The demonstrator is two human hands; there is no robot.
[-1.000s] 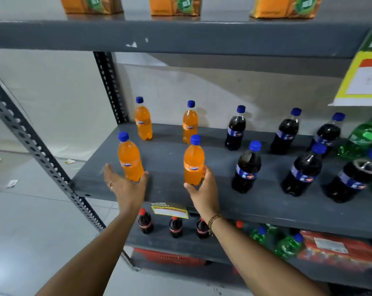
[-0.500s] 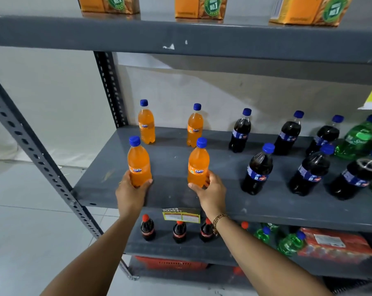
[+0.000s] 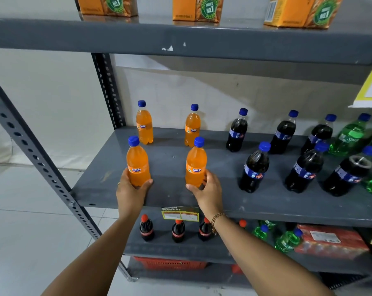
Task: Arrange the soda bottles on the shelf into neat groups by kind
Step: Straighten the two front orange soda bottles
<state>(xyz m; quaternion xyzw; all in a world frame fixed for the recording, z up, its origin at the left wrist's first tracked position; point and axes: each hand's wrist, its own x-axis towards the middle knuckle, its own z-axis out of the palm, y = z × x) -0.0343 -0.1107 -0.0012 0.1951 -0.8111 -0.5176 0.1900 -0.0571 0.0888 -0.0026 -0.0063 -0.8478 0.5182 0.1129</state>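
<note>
Both hands clasp front-row bottles low on the grey metal shelf: left hand wraps the left orange plastic Fanta bottle, right hand the right orange Fanta bottle; sliding them upright, bases down, toward the rear pair should keep the group square

Four orange soda bottles, six dark cola bottles, three juice cartons, three red-capped cola bottles
</note>
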